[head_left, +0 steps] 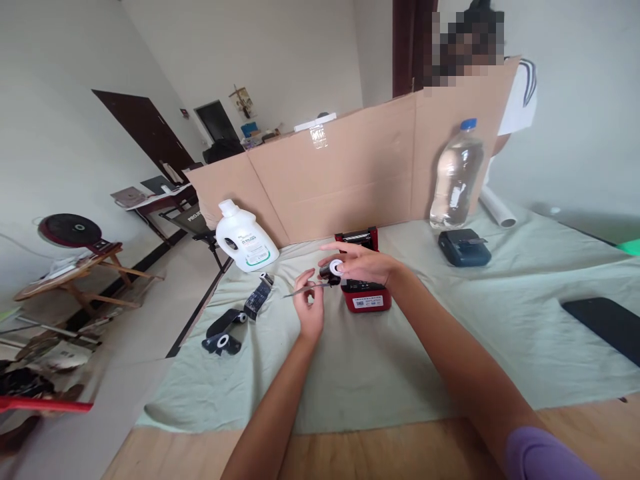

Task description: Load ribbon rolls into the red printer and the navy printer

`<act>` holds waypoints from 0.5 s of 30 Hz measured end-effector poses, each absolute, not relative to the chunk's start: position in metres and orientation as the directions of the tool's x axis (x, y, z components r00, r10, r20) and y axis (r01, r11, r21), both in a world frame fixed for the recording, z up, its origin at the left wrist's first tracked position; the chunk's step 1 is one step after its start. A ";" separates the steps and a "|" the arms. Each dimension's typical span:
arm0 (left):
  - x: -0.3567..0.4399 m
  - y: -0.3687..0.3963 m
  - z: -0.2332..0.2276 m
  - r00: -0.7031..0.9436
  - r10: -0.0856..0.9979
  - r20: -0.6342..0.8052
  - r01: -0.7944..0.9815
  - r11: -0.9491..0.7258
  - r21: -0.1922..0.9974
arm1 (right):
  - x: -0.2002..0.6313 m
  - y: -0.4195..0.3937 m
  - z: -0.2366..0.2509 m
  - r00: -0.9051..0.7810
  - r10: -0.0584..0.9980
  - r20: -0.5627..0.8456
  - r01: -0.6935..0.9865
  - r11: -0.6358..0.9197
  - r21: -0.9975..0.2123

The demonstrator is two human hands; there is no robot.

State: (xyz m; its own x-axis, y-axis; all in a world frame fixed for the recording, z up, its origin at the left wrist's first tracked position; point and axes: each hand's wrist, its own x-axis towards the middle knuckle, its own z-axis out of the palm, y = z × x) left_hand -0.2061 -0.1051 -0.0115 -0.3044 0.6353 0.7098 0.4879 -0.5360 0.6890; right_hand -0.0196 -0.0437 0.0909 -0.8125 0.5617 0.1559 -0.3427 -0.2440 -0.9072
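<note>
My right hand (pixel 364 264) holds a small roll of black ribbon (pixel 327 272) with a white core, gripped between thumb and fingers. A loose strip (pixel 298 291) of the ribbon runs out to the left, and my left hand (pixel 309 308) pinches it between thumb and fingers. Just behind and below my right hand, a small red-and-black device (pixel 367 301) stands with its lid raised and a white label on its front. My right hand partly covers its inside. To the left, several partly unwound black ribbon rolls (pixel 223 341) lie on the cloth.
A pale green cloth (pixel 370 373) covers the table. At the back stand a white jug (pixel 249 241), a cardboard panel (pixel 340 180) and a water bottle (pixel 456 180). On the right lie a dark blue device (pixel 464 248), a white paper roll (pixel 497 207) and a black phone (pixel 605 325).
</note>
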 end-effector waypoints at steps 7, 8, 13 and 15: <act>-0.234 -0.104 0.037 0.187 0.655 0.732 0.643 -0.645 0.413 | -0.024 -0.038 0.075 -0.855 0.501 0.131 -0.309 -0.290 -0.906; -0.235 -0.105 0.041 0.211 0.663 0.719 0.650 -0.644 0.403 | -0.024 -0.037 0.074 -0.858 0.497 0.127 -0.295 -0.277 -0.914; -0.232 -0.113 0.055 0.293 0.700 0.651 0.644 -0.648 0.407 | -0.015 -0.038 0.085 -0.745 0.658 0.108 -0.073 0.080 -0.994; -0.227 -0.115 0.056 0.312 0.718 0.622 0.646 -0.641 0.415 | -0.011 -0.040 0.093 -0.730 0.663 0.165 0.066 0.309 -0.949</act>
State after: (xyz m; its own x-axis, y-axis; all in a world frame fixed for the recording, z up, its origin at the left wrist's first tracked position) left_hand -0.2274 -0.1155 0.0565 0.3123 0.7178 0.6223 0.6464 -0.6406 0.4146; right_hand -0.0111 -0.0399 0.0926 -0.7300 0.6633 0.1651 0.0662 0.3090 -0.9488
